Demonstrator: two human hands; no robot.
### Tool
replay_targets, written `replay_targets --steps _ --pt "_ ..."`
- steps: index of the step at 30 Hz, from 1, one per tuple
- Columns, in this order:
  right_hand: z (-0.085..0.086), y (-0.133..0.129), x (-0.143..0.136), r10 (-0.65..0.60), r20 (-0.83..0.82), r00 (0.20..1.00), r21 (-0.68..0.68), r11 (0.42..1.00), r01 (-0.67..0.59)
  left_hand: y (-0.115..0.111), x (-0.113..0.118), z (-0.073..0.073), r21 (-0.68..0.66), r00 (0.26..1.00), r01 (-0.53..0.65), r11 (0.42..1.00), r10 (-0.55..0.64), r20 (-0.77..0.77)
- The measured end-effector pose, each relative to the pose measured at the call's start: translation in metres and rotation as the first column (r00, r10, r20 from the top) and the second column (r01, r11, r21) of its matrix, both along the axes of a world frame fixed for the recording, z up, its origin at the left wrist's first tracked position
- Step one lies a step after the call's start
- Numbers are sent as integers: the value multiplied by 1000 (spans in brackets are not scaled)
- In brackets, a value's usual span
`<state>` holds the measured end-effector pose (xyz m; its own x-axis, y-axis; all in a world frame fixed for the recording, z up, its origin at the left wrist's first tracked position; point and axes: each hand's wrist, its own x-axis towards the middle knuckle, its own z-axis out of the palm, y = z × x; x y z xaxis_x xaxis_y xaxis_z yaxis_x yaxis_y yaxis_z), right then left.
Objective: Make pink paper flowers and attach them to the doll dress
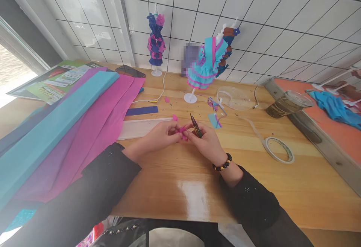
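Between my hands, above the middle of the wooden table, is a small pink paper piece (182, 130). The fingertips of my left hand (165, 133) pinch its left side. My right hand (204, 139) pinches the right side with thumb and finger, and also keeps small dark pointed scissors (196, 126) in its palm, the tips pointing up and away. A black bead bracelet circles my right wrist. Just behind my left hand lies a pale paper strip (141, 127), with a dark blue strip (142, 110) beyond it.
Folded blue (70, 119) and pink paper (113, 104) covers the left. Dressed doll stands (190, 98) line the wall. Blue paper scraps (214, 120), a tape roll (279, 150) and a dark cup (287, 104) are on the right, beside an orange surface (335, 126).
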<state>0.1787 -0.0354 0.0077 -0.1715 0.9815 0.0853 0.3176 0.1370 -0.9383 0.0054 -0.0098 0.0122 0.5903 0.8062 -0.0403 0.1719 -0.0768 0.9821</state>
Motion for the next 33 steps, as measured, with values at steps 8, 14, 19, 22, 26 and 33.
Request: replay_targets --steps 8,14,19,22,26,33 --pt "1 0 -2 -54 -27 998 22 998 55 0 -1 -3 12 1000 7 1000 -8 12" --pt "2 0 -1 13 -113 994 -71 997 -21 0 0 0 5 1000 11 1000 -11 29" --pt "3 2 0 -89 -305 948 -240 971 14 1 -1 1 -69 992 3 998 6 129" --pt "4 3 -1 -137 -452 881 -337 941 -26 2 -2 0 -95 990 -33 995 46 133" --pt "4 2 -4 -180 -513 839 -362 932 -22 2 1 -4 -196 982 -30 980 65 176" --pt "0 3 -7 -237 -454 859 -325 942 89 4 5 -13 -189 989 -49 981 74 131"
